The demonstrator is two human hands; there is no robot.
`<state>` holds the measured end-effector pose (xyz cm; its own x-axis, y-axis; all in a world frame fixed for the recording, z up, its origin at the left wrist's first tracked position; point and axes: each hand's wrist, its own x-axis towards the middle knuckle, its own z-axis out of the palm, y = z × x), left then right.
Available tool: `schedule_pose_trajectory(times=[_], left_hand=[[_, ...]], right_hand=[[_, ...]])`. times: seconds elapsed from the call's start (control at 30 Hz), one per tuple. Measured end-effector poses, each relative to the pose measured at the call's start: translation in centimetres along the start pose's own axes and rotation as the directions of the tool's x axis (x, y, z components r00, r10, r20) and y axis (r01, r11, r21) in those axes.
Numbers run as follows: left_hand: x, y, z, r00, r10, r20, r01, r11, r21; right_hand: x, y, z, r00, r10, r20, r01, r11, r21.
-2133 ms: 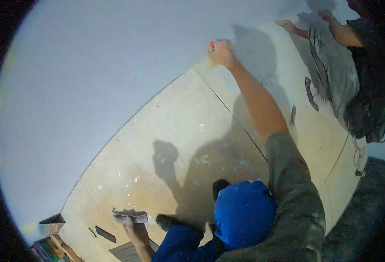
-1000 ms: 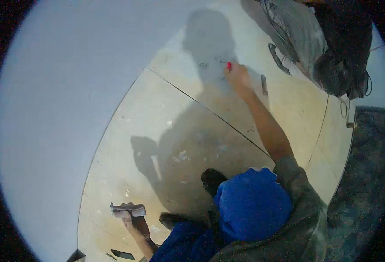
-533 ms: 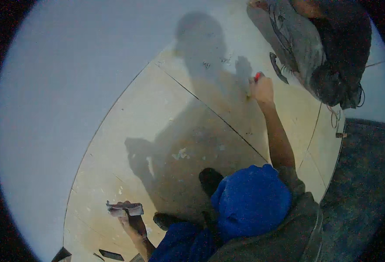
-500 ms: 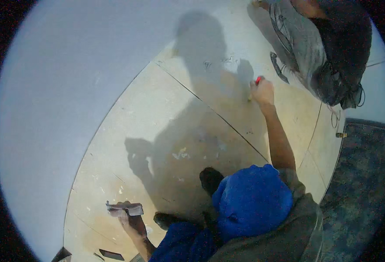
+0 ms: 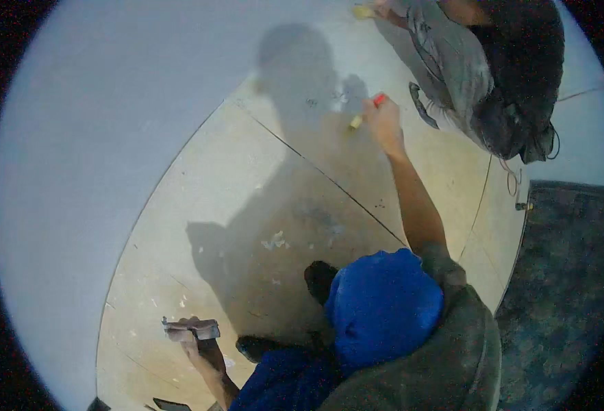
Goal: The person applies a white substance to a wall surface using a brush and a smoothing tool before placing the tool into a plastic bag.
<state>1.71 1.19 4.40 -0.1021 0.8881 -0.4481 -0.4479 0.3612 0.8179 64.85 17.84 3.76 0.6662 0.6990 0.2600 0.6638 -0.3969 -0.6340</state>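
Note:
In my right hand (image 5: 386,129), closed at the end of my outstretched arm, is a small hand tool (image 5: 355,123) with a red end and a yellowish tip. It is at the pale wall, where patchy marks (image 5: 340,101) show beside it; whether the tip touches cannot be made out. My left hand (image 5: 197,349) is low on the left, fingers closed around a flat, rectangular grey plate-like tool (image 5: 207,330). Its far side is hidden by the fingers. My blue-clad knee (image 5: 387,305) is bent in front of me, and a dark shoe (image 5: 322,281) shows beyond it.
A co-worker in grey trousers (image 5: 453,61) crouches at the upper right, one hand holding a yellow thing (image 5: 363,11). Cream panels with a dark seam (image 5: 336,181) lie ahead. White flecks (image 5: 274,240) dot them. A dark mat (image 5: 555,274) is at right; a dark flat piece (image 5: 170,405) lies lower left.
My right hand has moved up and left with its tool. My left hand keeps its grip, nearly still. The co-worker's hand with the yellow thing has come into view; the whole view has shifted slightly.

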Motion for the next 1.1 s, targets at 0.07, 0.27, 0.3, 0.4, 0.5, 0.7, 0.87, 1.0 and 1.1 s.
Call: schedule_pose_trajectory(times=[0.07,0.27,0.3,0.4,0.5,0.7,0.87,1.0,1.1], left_hand=[[-0.4,0.8,0.6,1.000,-0.028,0.013,0.029,0.999,-0.037],[0.6,0.8,2.5,0.997,-0.052,0.053,0.053,0.999,-0.012],[0.6,1.0,1.9,0.999,-0.042,0.034,0.042,0.999,0.005],[1.1,0.8,1.0,0.989,-0.046,0.139,0.053,0.998,-0.047],[0.4,1.2,1.8,0.997,-0.053,0.055,0.053,0.999,-0.007],[0.4,-0.5,-0.8,1.000,-0.008,0.018,0.008,1.000,0.021],[0.6,-0.1,-0.4,0.997,-0.019,0.070,0.017,1.000,0.023],[-0.1,1.3,1.6,0.997,-0.030,0.064,0.027,0.999,0.045],[-0.4,1.7,1.6,0.993,-0.010,0.119,0.006,1.000,0.030]], right_hand=[[-3.0,0.9,-3.8,0.997,0.079,0.026,-0.065,0.931,-0.359],[-7.3,8.3,0.8,0.987,0.123,0.105,-0.138,0.979,0.150],[-6.9,3.9,4.6,1.000,-0.003,0.006,0.003,0.999,0.052],[-3.2,-7.1,9.1,0.996,0.029,0.083,-0.022,0.996,-0.085],[-0.6,-9.7,7.4,0.987,0.069,0.148,-0.077,0.996,0.047],[0.9,-0.1,-1.5,0.999,-0.006,-0.049,0.005,1.000,-0.024],[0.4,7.5,-8.0,0.996,0.069,-0.048,-0.081,0.930,-0.359],[0.6,7.2,-3.5,0.996,0.088,0.024,-0.075,0.934,-0.350],[-0.7,1.4,0.2,0.991,-0.133,0.005,0.125,0.921,-0.370]])
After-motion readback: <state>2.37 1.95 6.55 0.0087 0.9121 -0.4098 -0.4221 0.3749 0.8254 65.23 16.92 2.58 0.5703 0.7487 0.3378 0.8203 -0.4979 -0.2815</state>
